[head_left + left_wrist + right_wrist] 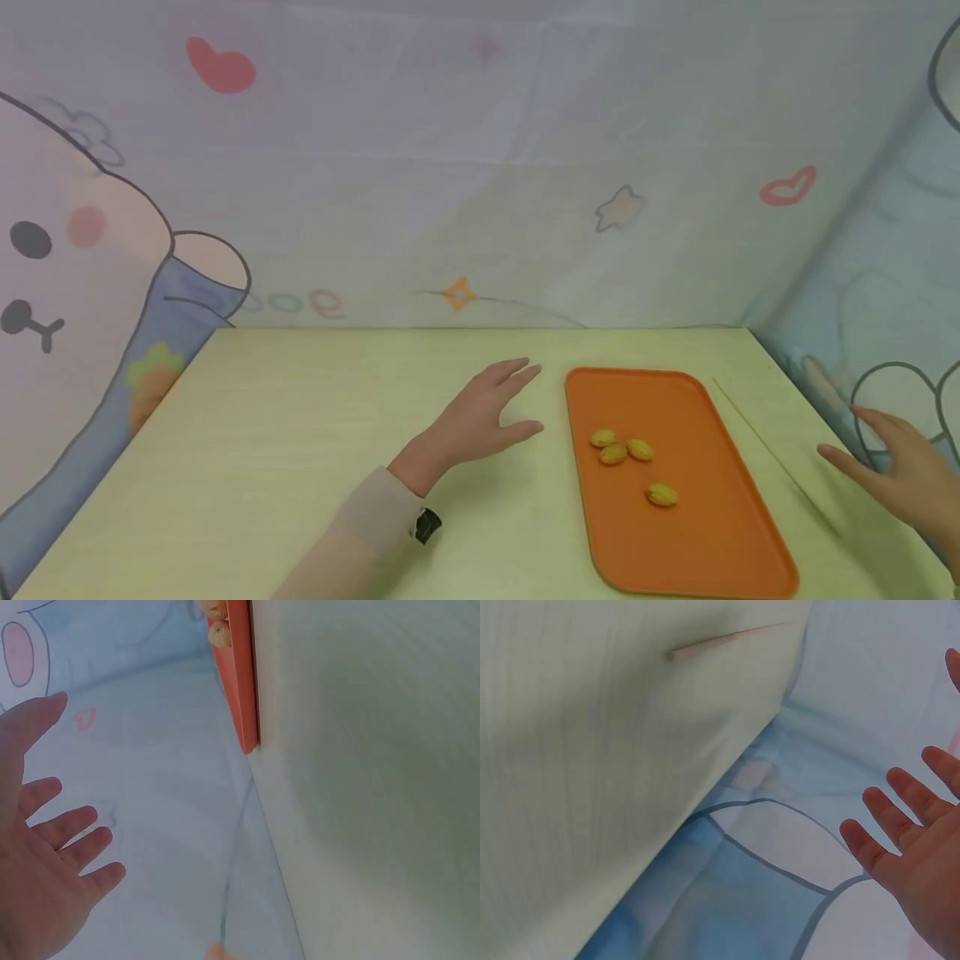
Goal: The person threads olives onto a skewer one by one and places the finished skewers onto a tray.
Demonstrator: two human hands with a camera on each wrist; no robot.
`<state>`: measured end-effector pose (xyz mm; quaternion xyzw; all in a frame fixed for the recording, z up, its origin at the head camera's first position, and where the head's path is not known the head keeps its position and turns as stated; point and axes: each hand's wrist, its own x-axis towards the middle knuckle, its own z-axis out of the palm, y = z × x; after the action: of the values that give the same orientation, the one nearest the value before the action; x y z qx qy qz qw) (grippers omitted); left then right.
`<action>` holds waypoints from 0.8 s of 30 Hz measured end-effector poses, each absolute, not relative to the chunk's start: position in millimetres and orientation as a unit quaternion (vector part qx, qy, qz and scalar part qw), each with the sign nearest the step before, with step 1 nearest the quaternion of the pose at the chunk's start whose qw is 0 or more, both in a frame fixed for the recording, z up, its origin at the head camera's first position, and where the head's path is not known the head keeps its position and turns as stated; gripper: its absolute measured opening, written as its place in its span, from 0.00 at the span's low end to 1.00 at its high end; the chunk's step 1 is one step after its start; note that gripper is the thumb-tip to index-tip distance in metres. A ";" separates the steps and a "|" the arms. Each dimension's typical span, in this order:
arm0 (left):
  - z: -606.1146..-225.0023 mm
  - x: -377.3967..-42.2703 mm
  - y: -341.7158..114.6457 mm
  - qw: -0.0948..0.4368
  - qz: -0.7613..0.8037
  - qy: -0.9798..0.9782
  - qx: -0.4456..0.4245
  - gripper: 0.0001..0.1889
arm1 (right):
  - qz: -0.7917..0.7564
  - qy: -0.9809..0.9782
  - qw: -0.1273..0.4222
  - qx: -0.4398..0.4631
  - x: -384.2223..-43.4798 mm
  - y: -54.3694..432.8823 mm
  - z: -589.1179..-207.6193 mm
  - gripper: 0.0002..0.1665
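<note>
An orange tray (697, 542) lies on the right part of the table, with several small yellow-brown, nut-like pieces (640, 450) on it. Left of the tray my left hand (472, 417) hovers above the table, fingers extended and holding nothing. A thin pale wooden stick (776, 454) lies on the table along the tray's right side; the right wrist view also shows the stick (720, 641). My right hand (900, 467) is raised near the table's right edge, beyond the stick, its fingers spread and touching nothing.
A pale yellow-green table (262, 467) extends left of the tray. Printed cloth with cartoon drawings (420, 167) hangs behind the table and along its right side (900, 275). A black watch-like device (426, 526) sits on the left wrist.
</note>
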<state>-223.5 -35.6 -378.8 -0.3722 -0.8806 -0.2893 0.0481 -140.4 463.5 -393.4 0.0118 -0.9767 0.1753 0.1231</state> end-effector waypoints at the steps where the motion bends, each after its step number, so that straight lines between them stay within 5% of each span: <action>1: -379.4 -223.9 -31.4 0.042 -0.292 -0.879 -0.374 0.36 | 0.175 -0.977 0.118 0.010 -140.3 464.4 -395.5 0.48; 14: -398.2 -230.1 21.8 -0.044 -0.293 -0.868 -0.399 0.34 | 0.177 -0.984 0.030 0.010 -141.4 465.3 -414.9 0.46; 24: -410.3 -233.3 45.8 -0.061 -0.271 -0.871 -0.405 0.31 | 0.192 -0.981 -0.020 0.011 -144.0 473.0 -427.5 0.45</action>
<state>-233.3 45.8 -410.3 -0.4046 -0.8713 -0.2710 -0.0614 -144.0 473.0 -427.5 0.0115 -0.9810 0.1924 -0.0202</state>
